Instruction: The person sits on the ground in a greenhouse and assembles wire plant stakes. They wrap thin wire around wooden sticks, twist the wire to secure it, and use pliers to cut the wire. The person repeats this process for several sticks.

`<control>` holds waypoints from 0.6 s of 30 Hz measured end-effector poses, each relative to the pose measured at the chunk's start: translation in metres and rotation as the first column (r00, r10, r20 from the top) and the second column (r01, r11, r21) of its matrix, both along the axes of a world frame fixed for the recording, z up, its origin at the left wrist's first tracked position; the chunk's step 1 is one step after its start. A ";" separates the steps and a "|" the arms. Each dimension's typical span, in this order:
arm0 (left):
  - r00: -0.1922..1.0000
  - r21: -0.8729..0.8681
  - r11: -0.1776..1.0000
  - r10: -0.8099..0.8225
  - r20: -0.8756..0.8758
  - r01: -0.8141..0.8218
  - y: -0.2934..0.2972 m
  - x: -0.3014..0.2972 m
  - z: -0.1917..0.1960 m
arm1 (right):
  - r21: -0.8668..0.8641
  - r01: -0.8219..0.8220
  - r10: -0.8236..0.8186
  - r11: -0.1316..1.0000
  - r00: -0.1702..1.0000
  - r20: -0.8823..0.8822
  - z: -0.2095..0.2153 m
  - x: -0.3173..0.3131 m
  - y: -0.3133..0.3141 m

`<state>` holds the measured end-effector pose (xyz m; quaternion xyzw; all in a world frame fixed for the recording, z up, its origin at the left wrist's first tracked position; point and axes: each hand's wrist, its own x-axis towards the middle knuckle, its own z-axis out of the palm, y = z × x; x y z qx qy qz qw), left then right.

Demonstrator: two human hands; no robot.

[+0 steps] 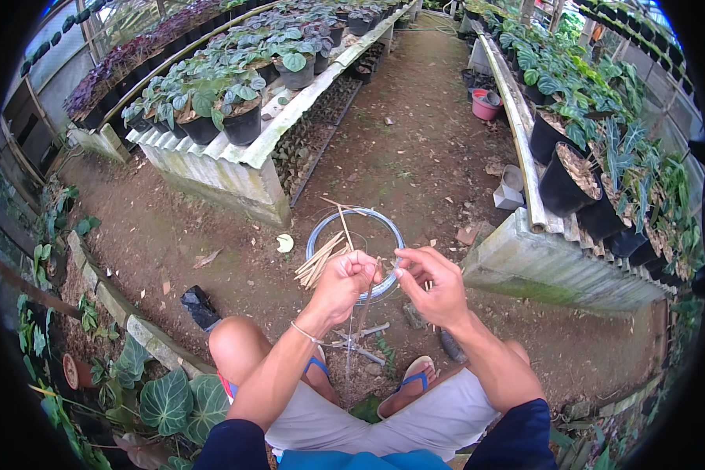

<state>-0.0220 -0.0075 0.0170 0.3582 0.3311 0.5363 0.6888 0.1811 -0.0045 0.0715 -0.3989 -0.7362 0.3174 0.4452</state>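
Note:
My left hand [345, 283] is closed in a pinch on a thin brown stick [365, 309] that hangs below the fingers. Just to its right, my right hand [436, 288] has thumb and forefinger pressed together. A small greyish bit shows at those fingertips, too fine to name. Beneath both hands a coil of thin silvery-blue wire [400, 229] lies on the ground. Several light wooden sticks [319, 262] rest in a loose bundle at the coil's left side. Thin strands run down near the left hand toward crossed grey pieces [360, 338] between my feet.
Potted plants crowd a corrugated bench [262, 149] at left and another bench [560, 262] at right. A dirt path [423, 94] runs between them. A black plastic bag [200, 307] lies left of my knee. Grey square pots [510, 188] and a pink pot [485, 106] stand by the right bench.

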 end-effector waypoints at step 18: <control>0.988 -0.058 0.991 -0.114 0.107 0.120 -0.012 0.014 -0.001 | -0.053 -0.078 0.077 0.996 0.997 -0.020 -0.009 -0.002 -0.001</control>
